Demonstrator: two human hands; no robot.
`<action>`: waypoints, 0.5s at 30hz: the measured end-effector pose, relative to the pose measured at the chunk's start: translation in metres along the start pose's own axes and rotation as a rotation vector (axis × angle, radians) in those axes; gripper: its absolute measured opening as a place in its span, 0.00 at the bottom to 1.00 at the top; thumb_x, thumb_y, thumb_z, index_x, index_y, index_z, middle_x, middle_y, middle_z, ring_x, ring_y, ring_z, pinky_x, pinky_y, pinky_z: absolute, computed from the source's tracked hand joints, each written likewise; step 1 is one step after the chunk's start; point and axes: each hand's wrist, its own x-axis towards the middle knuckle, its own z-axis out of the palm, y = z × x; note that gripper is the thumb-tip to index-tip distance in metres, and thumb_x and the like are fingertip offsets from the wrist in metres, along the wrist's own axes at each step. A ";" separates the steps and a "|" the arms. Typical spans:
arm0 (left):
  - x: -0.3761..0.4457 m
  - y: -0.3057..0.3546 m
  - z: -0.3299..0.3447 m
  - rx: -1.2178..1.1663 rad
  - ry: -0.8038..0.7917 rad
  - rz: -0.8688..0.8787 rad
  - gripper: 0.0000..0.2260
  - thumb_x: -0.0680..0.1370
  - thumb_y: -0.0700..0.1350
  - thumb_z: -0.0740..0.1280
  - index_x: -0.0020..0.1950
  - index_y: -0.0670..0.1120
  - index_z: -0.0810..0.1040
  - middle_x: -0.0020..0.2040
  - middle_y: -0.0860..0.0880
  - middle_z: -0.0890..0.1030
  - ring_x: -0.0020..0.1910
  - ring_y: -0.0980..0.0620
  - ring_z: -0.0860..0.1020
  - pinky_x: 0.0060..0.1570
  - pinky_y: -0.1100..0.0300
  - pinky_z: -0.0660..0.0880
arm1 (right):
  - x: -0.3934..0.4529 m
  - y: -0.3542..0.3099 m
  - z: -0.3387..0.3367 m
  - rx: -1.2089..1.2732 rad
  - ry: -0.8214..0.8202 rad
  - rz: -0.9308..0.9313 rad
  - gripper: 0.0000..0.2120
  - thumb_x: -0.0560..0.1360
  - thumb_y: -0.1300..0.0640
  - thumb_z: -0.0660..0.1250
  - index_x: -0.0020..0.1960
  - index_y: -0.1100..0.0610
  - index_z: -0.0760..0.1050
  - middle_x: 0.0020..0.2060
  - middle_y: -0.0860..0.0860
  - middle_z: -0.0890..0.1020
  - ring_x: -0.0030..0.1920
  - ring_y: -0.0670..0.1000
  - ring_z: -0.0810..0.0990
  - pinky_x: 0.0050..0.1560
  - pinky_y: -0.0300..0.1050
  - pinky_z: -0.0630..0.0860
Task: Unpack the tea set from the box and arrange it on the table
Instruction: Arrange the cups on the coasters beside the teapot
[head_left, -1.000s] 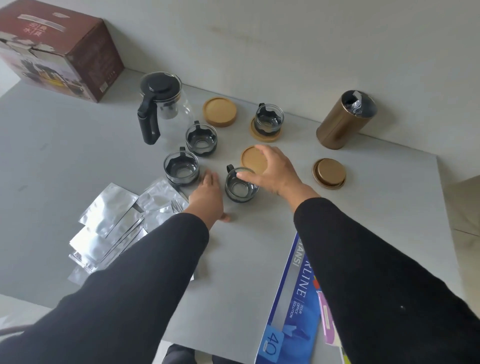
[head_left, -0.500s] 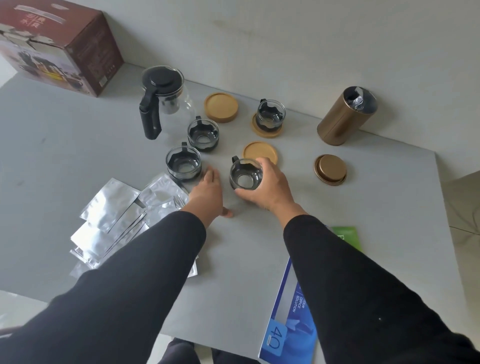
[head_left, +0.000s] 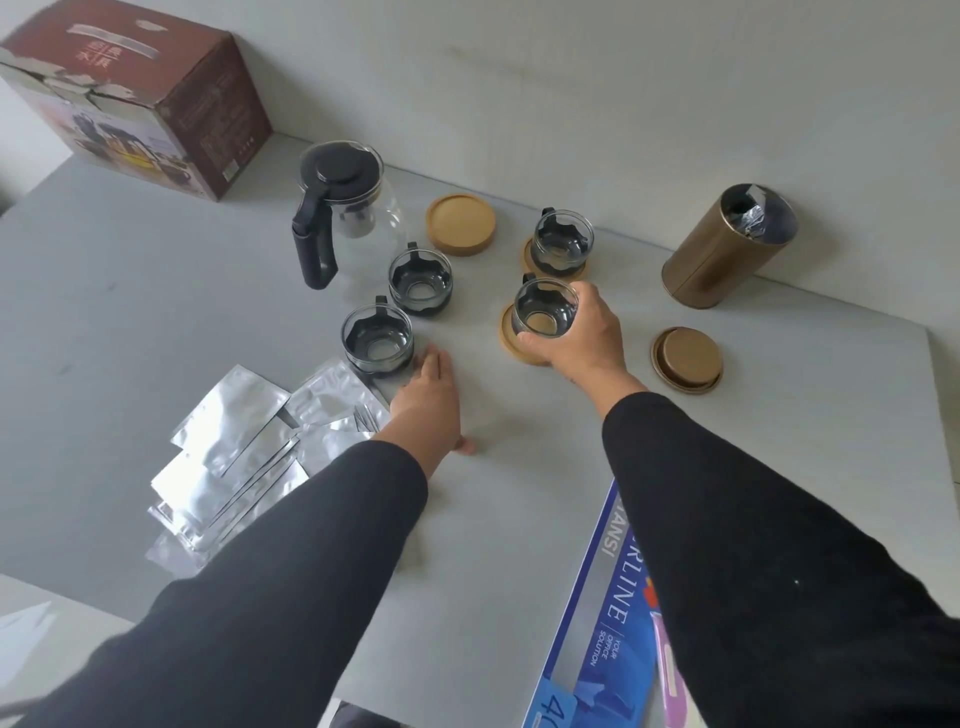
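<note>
My right hand (head_left: 582, 338) grips a glass cup (head_left: 544, 312) from its right side, fingers curled round its wall, over a cork coaster (head_left: 511, 340) on the grey table (head_left: 156, 312). My left hand (head_left: 428, 395) lies flat, fingers straight, fingertips just beside another glass cup (head_left: 376, 340)

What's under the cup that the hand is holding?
A round wooden coaster lies under the held cup; it shows through the glass and at the left. The right hand covers its right side. Whether the cup touches it cannot be told.
</note>
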 end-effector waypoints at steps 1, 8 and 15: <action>0.001 0.001 0.000 0.009 -0.003 -0.004 0.56 0.68 0.54 0.76 0.77 0.40 0.36 0.78 0.45 0.36 0.78 0.47 0.47 0.73 0.53 0.58 | 0.002 0.001 0.001 -0.004 -0.008 -0.001 0.36 0.60 0.48 0.78 0.63 0.57 0.69 0.57 0.52 0.77 0.58 0.53 0.76 0.55 0.43 0.72; 0.000 0.004 -0.001 0.019 -0.029 -0.031 0.57 0.69 0.53 0.76 0.77 0.40 0.34 0.78 0.46 0.35 0.78 0.47 0.46 0.73 0.53 0.58 | 0.006 0.007 0.004 0.005 -0.050 0.006 0.37 0.61 0.48 0.78 0.65 0.57 0.68 0.59 0.52 0.77 0.59 0.53 0.75 0.57 0.44 0.72; -0.001 0.006 -0.002 0.016 -0.039 -0.037 0.58 0.68 0.53 0.76 0.77 0.40 0.33 0.78 0.46 0.35 0.78 0.48 0.44 0.74 0.53 0.58 | 0.004 0.009 0.000 0.003 -0.087 0.013 0.40 0.61 0.47 0.79 0.67 0.56 0.66 0.61 0.52 0.76 0.61 0.53 0.74 0.59 0.43 0.71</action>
